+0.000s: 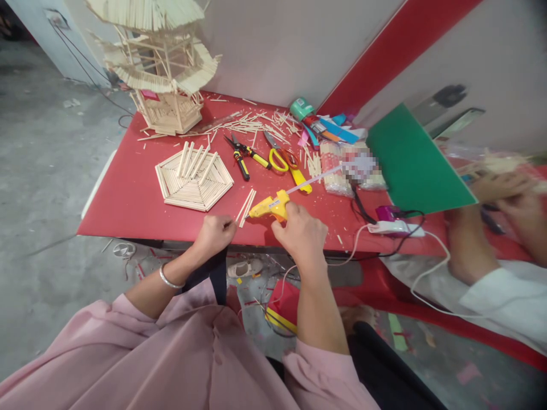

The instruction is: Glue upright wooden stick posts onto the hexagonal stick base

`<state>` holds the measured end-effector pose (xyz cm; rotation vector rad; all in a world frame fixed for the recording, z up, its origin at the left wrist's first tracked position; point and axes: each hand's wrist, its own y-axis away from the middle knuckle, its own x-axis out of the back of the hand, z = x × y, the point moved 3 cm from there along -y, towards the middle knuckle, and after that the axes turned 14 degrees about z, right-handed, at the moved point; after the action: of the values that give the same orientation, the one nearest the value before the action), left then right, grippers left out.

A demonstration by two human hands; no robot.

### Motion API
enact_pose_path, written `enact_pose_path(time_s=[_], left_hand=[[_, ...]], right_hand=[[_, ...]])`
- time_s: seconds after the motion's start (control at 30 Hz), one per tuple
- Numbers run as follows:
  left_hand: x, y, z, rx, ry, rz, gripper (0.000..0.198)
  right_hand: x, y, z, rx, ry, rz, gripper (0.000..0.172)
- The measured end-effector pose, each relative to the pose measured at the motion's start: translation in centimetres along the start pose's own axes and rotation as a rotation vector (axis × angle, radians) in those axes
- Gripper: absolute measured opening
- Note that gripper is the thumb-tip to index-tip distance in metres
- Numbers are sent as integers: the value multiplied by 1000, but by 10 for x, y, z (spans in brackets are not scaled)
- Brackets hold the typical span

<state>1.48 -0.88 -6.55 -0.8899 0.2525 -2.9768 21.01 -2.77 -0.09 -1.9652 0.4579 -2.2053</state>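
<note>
My right hand [302, 232] is wrapped around the handle of a yellow hot glue gun [270, 206]. A long clear glue stick [314, 179] sticks out of its back end. The nozzle points left, close to a few thin wooden sticks [247, 209] on the red table. Just left of these sticks, my left hand [217, 232] is closed with its fingertips pinched; what they hold, if anything, is hidden. Beyond it lies a flat hexagonal panel [194, 185] of wooden sticks, with several short stick bundles [197, 161] on top.
A tiered wooden-stick pagoda model [168, 74] stands at the back left. Cutting pliers [243, 156], scissors [280, 159], loose sticks [260, 126] and a green board [414, 162] are on the table [123, 196]. A power strip [395, 228] with cables sits near another person's hands [510, 191].
</note>
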Motion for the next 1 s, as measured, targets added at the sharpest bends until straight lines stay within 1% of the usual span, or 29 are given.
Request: enact_pose_path(time_s=[0.2,0.47,0.73,0.87,1.0], left_hand=[[0,0,0,2,-17,4,33],[0,1,0,-9,0,11,33],[0,3,4,-59,-61,22,32],[-2,4,4,-62,-97,14,32],[-2,4,4,-67,-92,9,31]], right_hand=[[-1,-1,1,-8,18,11,34],[-8,-7,0,-36,22,27,31],[-13,-17,3,-101,11,46,34],[-17,-23,4,-125,4,83,32],[-23,-30,4,-147,-9,97,34]])
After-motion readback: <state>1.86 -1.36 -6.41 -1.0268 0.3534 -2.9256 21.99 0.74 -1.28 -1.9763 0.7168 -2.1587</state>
